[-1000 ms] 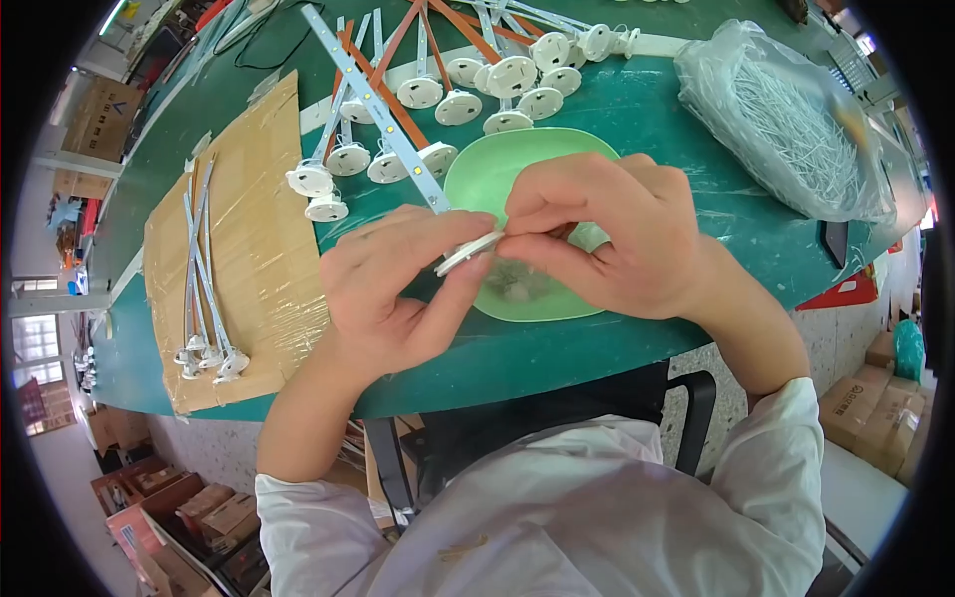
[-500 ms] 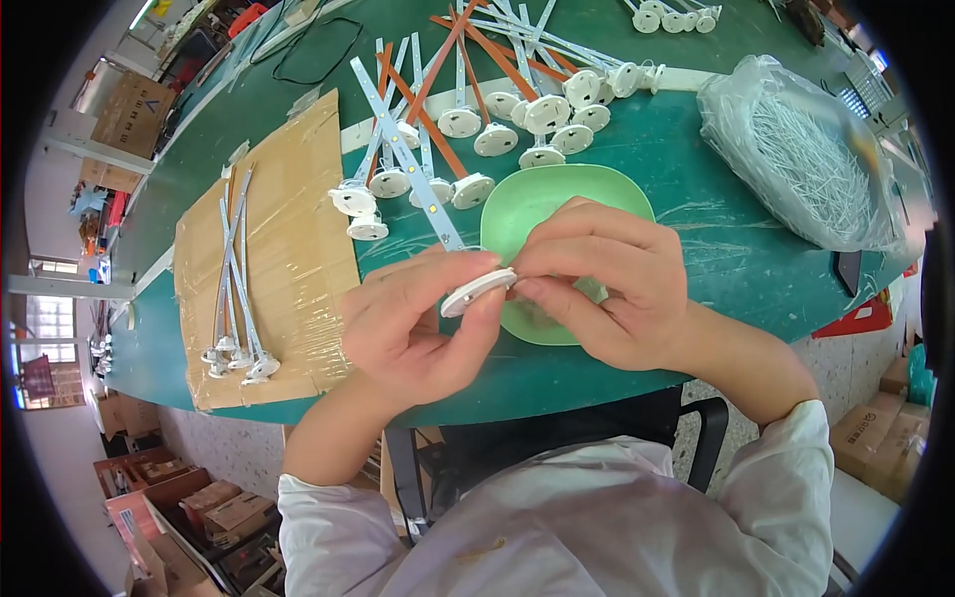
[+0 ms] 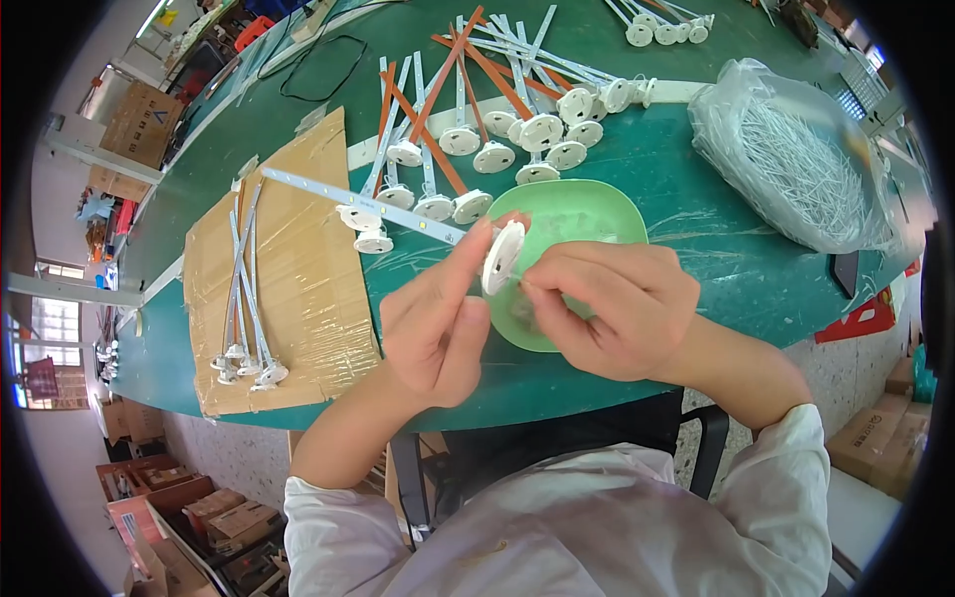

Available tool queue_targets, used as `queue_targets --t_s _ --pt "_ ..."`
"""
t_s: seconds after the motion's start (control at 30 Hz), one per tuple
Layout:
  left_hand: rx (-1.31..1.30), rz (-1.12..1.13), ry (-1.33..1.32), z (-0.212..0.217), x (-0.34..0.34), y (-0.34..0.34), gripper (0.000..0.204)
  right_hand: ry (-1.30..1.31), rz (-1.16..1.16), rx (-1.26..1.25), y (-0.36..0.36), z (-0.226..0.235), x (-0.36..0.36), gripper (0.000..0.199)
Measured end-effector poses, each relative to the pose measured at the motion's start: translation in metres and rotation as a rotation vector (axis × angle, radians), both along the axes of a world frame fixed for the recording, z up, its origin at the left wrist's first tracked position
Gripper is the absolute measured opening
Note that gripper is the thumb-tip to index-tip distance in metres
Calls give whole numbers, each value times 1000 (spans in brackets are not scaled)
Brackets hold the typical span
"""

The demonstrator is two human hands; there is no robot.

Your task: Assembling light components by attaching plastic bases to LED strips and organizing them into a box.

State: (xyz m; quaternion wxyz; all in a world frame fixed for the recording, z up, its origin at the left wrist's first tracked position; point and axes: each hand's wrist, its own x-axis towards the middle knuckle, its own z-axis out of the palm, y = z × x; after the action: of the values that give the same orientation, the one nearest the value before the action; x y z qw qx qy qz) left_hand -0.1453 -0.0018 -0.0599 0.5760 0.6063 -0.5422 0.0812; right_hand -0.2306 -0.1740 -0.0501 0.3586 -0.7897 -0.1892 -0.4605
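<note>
My left hand [image 3: 436, 323] pinches a round white plastic cap [image 3: 501, 256] between thumb and fingers, held on edge above the near left rim of a green bowl [image 3: 587, 214]. A long white strip [image 3: 393, 207] runs from the cap up and left across the table. My right hand [image 3: 617, 306] hovers over the bowl's near side with its fingers curled and its fingertips close to the cap; I cannot see anything in them.
A pile of white and orange strips with round caps [image 3: 497, 129] lies behind the bowl. Cardboard [image 3: 284, 269] on the left carries several finished strips [image 3: 244, 298]. A clear bag of thin white pieces [image 3: 796, 159] sits at the right. The green table [image 3: 696, 259] edge is near me.
The cap has turned from lying flat between both hands to standing on edge in my left hand. My right hand has let go of it and moved down over the bowl.
</note>
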Motion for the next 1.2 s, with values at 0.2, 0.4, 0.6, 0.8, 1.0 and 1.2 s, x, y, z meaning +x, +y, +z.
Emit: queue_targets --t_s 0.2,0.4,0.6,0.8,1.0,1.2 --pt "154 39 -45 5 -3 3 51 -75 17 -88 -2 -3 5 18" --pt "167 99 45 0 -10 8 51 -115 -28 -161 -3 -1 4 20" --pt "89 142 131 -3 -13 -1 48 1 -12 -130 4 1 1 21" --pt "119 188 18 16 7 13 40 51 137 -91 -9 17 5 21" --pt "467 457 117 78 47 108 27 27 -45 -102 -49 60 6 18" --pt "1174 402 -209 97 67 169 22 308 -9 -336 -47 71 88 13"
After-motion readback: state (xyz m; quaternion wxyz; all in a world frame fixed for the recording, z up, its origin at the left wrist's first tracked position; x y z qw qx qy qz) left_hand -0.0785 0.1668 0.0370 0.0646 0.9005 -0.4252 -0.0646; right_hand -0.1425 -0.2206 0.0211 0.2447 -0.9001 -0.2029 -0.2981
